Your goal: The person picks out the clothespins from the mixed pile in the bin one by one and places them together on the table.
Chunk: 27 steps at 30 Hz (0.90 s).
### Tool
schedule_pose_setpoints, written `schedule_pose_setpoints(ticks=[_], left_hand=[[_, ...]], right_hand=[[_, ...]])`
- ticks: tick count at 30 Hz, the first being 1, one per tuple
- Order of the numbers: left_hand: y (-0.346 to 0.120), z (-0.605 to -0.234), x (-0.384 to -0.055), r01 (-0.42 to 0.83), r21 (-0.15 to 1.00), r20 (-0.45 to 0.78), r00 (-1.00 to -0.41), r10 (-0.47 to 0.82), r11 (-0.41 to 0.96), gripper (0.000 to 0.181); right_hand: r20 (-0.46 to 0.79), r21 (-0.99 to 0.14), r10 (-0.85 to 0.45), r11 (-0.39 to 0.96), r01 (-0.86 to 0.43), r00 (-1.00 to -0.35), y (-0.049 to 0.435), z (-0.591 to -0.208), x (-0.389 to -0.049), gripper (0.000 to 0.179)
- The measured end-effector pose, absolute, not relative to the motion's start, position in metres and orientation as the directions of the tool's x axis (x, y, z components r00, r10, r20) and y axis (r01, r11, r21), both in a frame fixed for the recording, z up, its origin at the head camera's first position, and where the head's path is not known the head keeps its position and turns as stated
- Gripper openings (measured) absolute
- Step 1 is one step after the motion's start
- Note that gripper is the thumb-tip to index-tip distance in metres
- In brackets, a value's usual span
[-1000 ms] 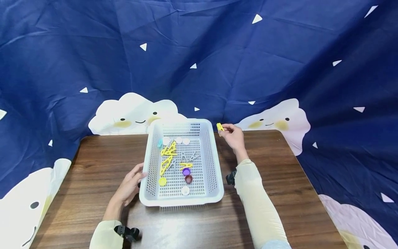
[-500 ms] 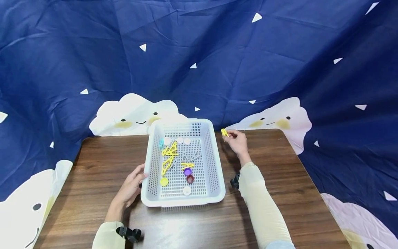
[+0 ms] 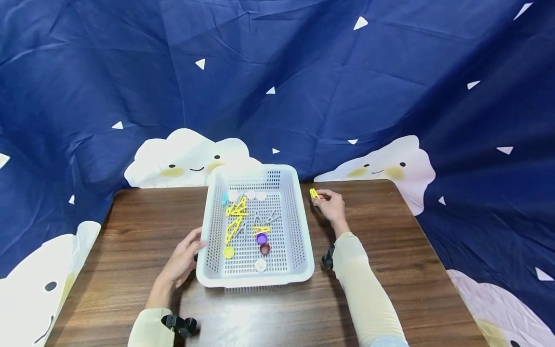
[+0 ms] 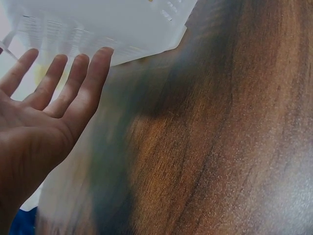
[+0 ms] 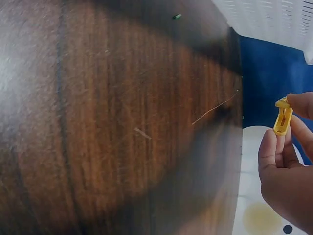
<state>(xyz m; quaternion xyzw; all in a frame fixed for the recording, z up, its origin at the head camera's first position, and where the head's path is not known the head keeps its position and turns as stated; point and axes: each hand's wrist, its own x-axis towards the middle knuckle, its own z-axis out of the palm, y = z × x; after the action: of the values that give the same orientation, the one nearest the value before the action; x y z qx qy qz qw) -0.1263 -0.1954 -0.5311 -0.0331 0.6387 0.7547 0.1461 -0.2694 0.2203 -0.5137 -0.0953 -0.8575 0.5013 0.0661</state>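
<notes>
A yellow clothespin (image 3: 314, 193) is pinched between the thumb and fingers of my right hand (image 3: 332, 206), just right of the basket's far right corner. The right wrist view shows the clothespin (image 5: 283, 117) end-on at the fingertips. My left hand (image 3: 181, 258) rests against the left side of the pale plastic basket (image 3: 253, 278). In the left wrist view its fingers (image 4: 95, 73) lie nearly straight by the basket's outer wall. Inside the basket are several yellow clothespins (image 3: 234, 230), grey clothespins (image 3: 272, 218), a teal clip (image 3: 225, 198), and white, yellow, purple (image 3: 261, 238) and dark red caps (image 3: 265, 248).
The basket stands on a dark wooden table (image 3: 143, 217). A blue curtain (image 3: 277, 96) with white clouds hangs right behind the table's far edge. Black wrist cameras (image 3: 179, 325) sit on both sleeves. A small green scrap (image 5: 177, 16) lies on the table.
My right hand has moved slightly right, away from the basket, and then a little lower with the yellow clothespin. The left hand and the basket look the same.
</notes>
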Motion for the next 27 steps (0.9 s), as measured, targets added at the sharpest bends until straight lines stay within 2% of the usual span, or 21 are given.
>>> schedule_pose_setpoints(ticks=[27], left_hand=[[-0.197, -0.531, -0.127, -0.256, 0.956, -0.227, -0.955, 0.191, -0.142, 0.051]], right_hand=[[-0.072, -0.799, 0.253, 0.564, 0.208, -0.965, 0.234, -0.546, -0.266, 0.030]])
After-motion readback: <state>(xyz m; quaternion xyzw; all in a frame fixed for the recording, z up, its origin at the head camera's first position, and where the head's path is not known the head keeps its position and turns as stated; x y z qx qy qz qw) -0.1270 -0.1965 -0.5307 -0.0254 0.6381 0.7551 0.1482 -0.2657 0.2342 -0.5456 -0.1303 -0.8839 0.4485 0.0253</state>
